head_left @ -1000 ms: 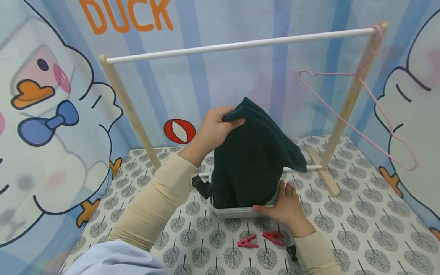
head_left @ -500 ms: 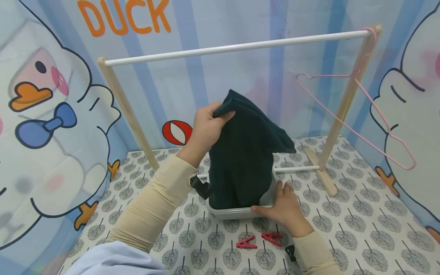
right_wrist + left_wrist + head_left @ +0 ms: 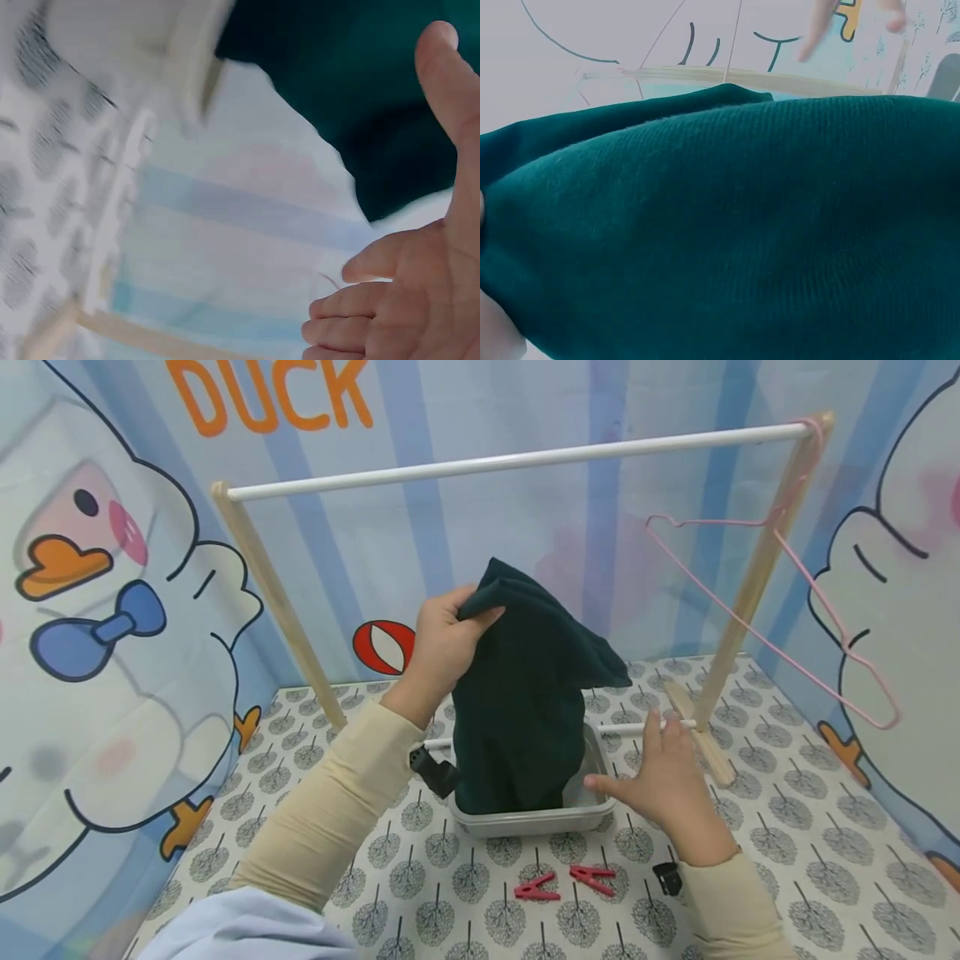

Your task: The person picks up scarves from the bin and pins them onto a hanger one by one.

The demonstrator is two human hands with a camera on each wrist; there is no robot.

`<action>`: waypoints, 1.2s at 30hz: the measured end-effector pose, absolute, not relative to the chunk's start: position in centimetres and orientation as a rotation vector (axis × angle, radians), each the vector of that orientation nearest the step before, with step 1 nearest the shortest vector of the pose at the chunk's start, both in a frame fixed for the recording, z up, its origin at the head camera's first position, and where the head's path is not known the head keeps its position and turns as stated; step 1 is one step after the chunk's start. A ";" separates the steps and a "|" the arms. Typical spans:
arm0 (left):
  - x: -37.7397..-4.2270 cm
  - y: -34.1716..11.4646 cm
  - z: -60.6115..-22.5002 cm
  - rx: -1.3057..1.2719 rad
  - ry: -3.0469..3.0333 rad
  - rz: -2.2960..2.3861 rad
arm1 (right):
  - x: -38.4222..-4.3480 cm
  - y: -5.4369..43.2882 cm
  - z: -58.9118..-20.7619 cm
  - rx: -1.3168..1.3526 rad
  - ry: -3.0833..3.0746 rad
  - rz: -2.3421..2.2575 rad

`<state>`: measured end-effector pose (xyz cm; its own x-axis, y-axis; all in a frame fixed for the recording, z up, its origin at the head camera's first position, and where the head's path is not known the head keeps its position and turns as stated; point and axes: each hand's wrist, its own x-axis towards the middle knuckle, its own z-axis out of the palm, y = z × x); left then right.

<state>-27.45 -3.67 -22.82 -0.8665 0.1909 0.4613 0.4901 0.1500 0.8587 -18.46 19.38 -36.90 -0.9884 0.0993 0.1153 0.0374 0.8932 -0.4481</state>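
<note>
A dark green knit garment [image 3: 521, 693] hangs from my left hand [image 3: 446, 639], which pinches its top edge between thumb and fingers. Its lower part still lies in a light grey plastic bin [image 3: 517, 823]. One corner of the cloth sticks out to the right. Up close in the left wrist view, the fine-ribbed cloth [image 3: 727, 225] fills most of the picture. My right hand [image 3: 667, 777] is held just right of the bin, thumb spread and fingers extended, touching nothing. In the right wrist view the bare palm [image 3: 420, 300] faces the cloth [image 3: 360, 97].
Behind the bin stands a rack with a white top rod [image 3: 517, 462] and wooden posts. A pink hanger [image 3: 757, 627] hangs at its right end. Two red clothespins [image 3: 537, 887] lie in front of the bin on the tree-patterned tablecloth [image 3: 757, 860].
My left hand has shifted slightly left with the garment, whose free corner has swung left. My right hand has let go of the bin's rim and moved up and to the right.
</note>
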 end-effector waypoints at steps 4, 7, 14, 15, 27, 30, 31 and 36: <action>-27.4 -3.7 -23.0 -0.653 -2.172 -1.794 | -17.9 20.7 -34.5 -0.123 -2.832 0.638; -27.4 -3.7 -23.2 -0.646 -2.167 -1.807 | -17.4 21.7 -33.0 -0.171 -2.783 0.653; -27.3 -3.5 -23.3 -0.676 -2.148 -1.806 | -16.6 24.4 -30.1 -0.272 -2.714 0.607; -27.3 -3.5 -23.3 -0.675 -2.150 -1.803 | -16.5 24.9 -29.8 -0.292 -2.720 0.597; -27.0 -3.6 -23.6 -0.680 -2.173 -1.775 | -14.8 29.8 -27.1 -0.342 -2.542 0.340; -26.9 -3.4 -23.6 -0.694 -2.162 -1.775 | -14.6 30.4 -26.8 -0.439 -2.480 0.377; -26.8 -3.4 -23.5 -0.697 -2.159 -1.775 | -14.6 30.6 -26.7 -0.490 -2.470 0.399; -26.7 -3.2 -23.6 -0.698 -2.164 -1.785 | -14.6 31.8 -26.8 -0.707 -2.409 0.562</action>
<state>-26.69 -3.24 -23.62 -0.8541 0.2029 0.4790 0.5088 0.1344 0.8503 -14.62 31.83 -26.76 -0.7037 0.5916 0.3935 0.3563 0.7730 -0.5250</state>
